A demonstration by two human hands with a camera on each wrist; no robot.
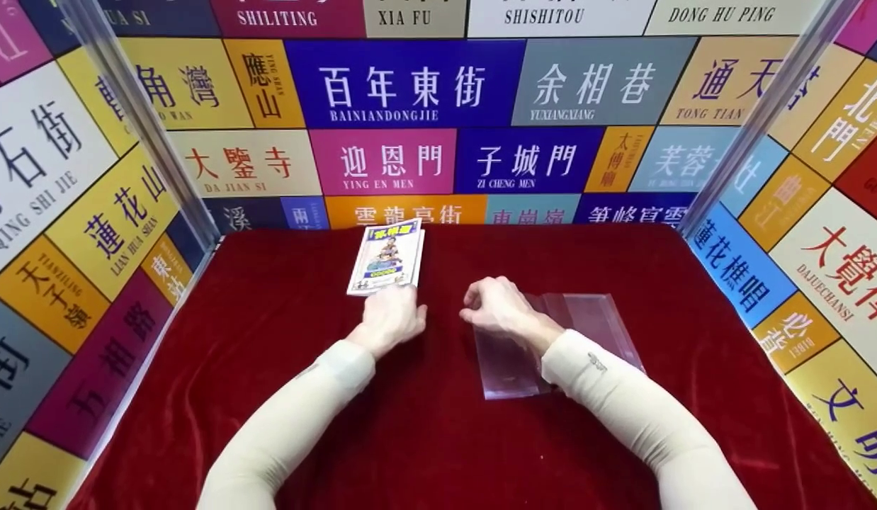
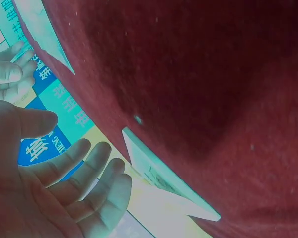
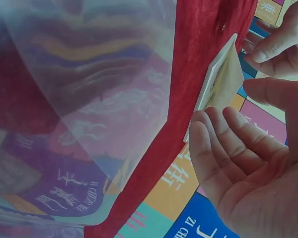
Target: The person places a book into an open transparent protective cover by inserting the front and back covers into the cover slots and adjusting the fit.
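Note:
A thin white booklet (image 1: 386,256) with a drawn figure and a yellow-and-blue title lies on the red cloth, its cover slightly raised. My left hand (image 1: 394,317) is at the booklet's near edge, overlapping it in the head view. In the left wrist view that hand's fingers (image 2: 97,161) are loosely bent, with nothing between them and the thumb. A clear plastic sleeve (image 1: 598,329) lies flat on the right. Over its upper left part hovers my right hand (image 1: 501,306), fingers relaxed and curved, holding nothing; the right wrist view shows its palm bare beside the glossy sleeve (image 3: 114,104).
Dark red velvety cloth (image 1: 424,439) covers the table. Upright panels printed with colourful street-name signs (image 1: 403,85) enclose the back and both sides. Clear corner posts (image 1: 137,120) stand at the back left and back right.

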